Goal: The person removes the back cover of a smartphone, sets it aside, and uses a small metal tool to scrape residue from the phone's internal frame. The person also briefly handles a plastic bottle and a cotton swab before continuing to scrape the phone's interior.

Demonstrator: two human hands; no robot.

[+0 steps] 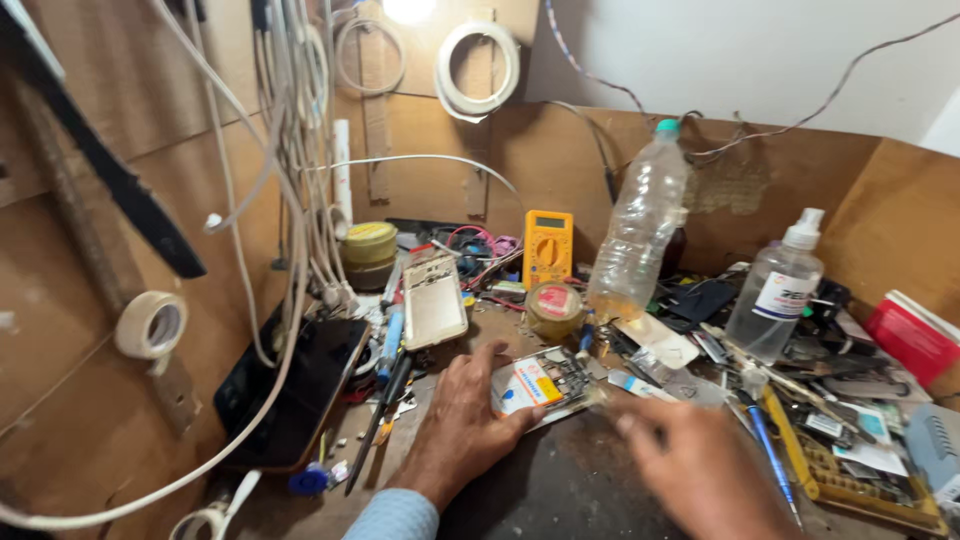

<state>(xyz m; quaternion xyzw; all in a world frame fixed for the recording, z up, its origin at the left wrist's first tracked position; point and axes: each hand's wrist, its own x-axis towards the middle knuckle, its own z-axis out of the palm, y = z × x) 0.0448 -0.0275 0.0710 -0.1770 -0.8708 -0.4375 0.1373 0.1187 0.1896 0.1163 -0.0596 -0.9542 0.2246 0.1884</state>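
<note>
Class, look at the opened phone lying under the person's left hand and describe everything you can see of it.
The opened phone lies flat on the dark worktop, its back removed so the insides face up. A pale battery with a yellow and red label fills its left part; metal frame and small dark components show to the right. The left hand rests on its near left edge, fingers touching the battery. The right hand, blurred, hovers close to its right end; contact cannot be told. Clutter of tools surrounds it.
</note>
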